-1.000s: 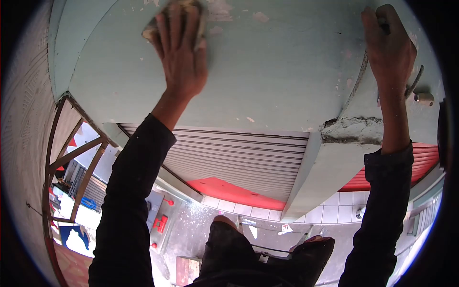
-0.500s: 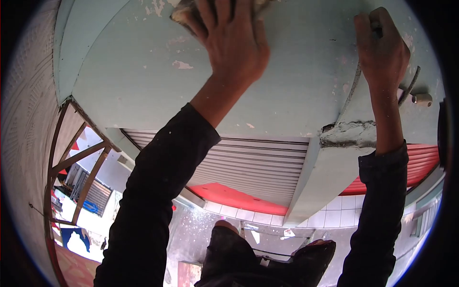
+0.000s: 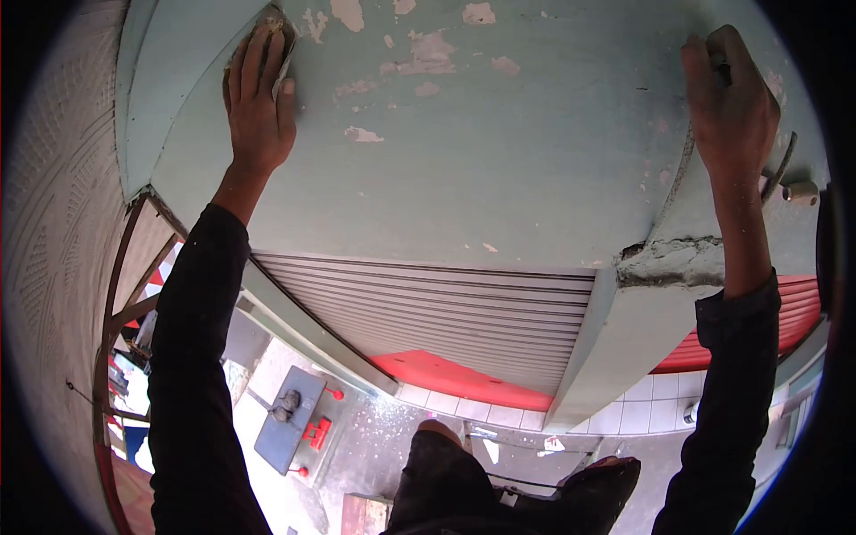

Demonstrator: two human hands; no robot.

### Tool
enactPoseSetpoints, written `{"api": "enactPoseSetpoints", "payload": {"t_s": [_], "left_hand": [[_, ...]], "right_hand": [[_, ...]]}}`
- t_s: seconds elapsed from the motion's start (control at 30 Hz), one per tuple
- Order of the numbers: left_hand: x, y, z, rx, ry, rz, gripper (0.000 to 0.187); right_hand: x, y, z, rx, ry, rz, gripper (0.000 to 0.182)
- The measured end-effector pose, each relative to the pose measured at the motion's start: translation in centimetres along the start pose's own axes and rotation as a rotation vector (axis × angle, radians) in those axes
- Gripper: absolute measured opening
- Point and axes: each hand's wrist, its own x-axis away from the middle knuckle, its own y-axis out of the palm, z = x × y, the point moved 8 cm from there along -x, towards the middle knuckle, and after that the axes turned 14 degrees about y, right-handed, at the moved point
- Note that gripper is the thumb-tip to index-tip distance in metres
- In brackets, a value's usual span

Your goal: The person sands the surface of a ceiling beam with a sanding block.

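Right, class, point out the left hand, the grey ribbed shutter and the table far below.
Left hand [image 3: 257,132]: head view, back of hand.
Grey ribbed shutter [image 3: 473,314]: head view, middle slats.
Table [image 3: 280,440]: head view, bare top.

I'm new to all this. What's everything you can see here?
Wall: one, pale green, ahead, with whitish patches
Pad: one, brownish, under the left hand
Pale shutter: one, whitish, red lower part, below the wall
Red shutter: one, red, right
Table: one, grey-blue, lower left
Tiles: many, white, below the shutters
Sleeves: two, black, either side
Legs: two, dark-clothed, bottom
Hands: two, bare; left on pad, right hand curled near wall
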Motion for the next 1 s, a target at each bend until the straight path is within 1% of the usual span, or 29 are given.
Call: {"api": "enactPoseSetpoints", "payload": {"t_s": [0.1,0.13,0.17,0.2,0.23,0.27,0.3,0.33,0.4,0.43,0.53,0.6,0.63,0.67,0.7,0.77,0.8,0.87,0.93,1.0], "left_hand": [[-1.8,0.7,1.8,-0.080,0.083,-0.024,0.053],[-3.7,1.2,3.4,-0.003,0.144,0.004,0.055],[-6.2,1.3,5.9,0.074,0.212,0.078,0.055],[-8.3,1.3,8.4,0.112,0.228,0.070,0.056],[-11.3,1.1,11.4,0.150,0.237,-0.046,0.069],[-14.1,1.0,14.5,0.156,0.265,-0.082,0.069],[-16.4,1.1,16.9,0.276,0.307,0.016,0.068],[-18.4,1.6,18.5,0.347,0.336,0.165,0.067],[-22.1,1.6,20.4,0.336,0.313,0.274,0.066],[-23.0,1.4,20.5,0.326,0.299,0.325,0.066],[-23.0,1.5,19.7,0.357,0.318,0.365,0.064],[-21.5,1.4,18.7,0.213,0.329,0.303,0.064],[-20.5,1.1,17.8,0.139,0.335,0.272,0.064],[-19.6,1.2,16.7,0.174,0.316,0.162,0.065],[-18.3,1.1,15.5,0.152,0.312,0.110,0.064],[-15.2,1.4,13.1,0.107,0.297,0.008,0.063],[-13.7,1.5,12.1,0.108,0.346,0.019,0.062],[-11.2,1.8,10.2,0.109,0.443,0.043,0.060],[-10.0,1.6,9.0,0.111,0.413,-0.043,0.057],[-9.7,1.6,9.0,0.092,0.383,-0.100,0.056]], "right_hand": [[0.1,0.2,0.2,-0.003,0.024,-0.031,0.028],[0.1,0.2,0.1,0.000,0.023,-0.022,0.028],[0.1,0.1,0.0,0.006,0.024,-0.013,0.028],[0.2,0.1,0.0,0.013,0.026,-0.005,0.028],[0.2,0.1,0.0,0.006,0.028,-0.007,0.028],[0.2,0.0,0.0,0.001,0.028,-0.008,0.027],[0.1,0.0,0.0,-0.004,0.027,-0.013,0.027],[0.3,-0.2,-0.3,-0.032,0.001,0.007,0.027],[0.2,-0.7,-0.8,-0.084,-0.060,0.062,0.026],[0.1,-0.7,-0.6,-0.078,-0.058,0.051,0.026],[0.1,-0.3,0.1,-0.052,-0.028,-0.016,0.026],[-0.1,0.0,0.7,-0.019,0.010,-0.082,0.028],[0.0,-0.2,0.3,-0.027,-0.003,-0.070,0.029],[0.1,-0.6,-0.2,-0.035,-0.017,-0.056,0.030],[0.2,-0.9,-0.8,-0.043,-0.032,-0.041,0.030],[0.2,-0.8,-0.6,0.018,0.026,-0.077,0.031],[0.1,-0.6,-0.3,0.051,0.053,-0.094,0.032],[-0.2,-0.5,0.5,0.034,-0.029,-0.079,0.032],[-0.2,0.0,0.5,0.062,-0.014,-0.084,0.030],[-0.2,0.1,1.1,0.150,0.097,-0.103,0.027]]}}
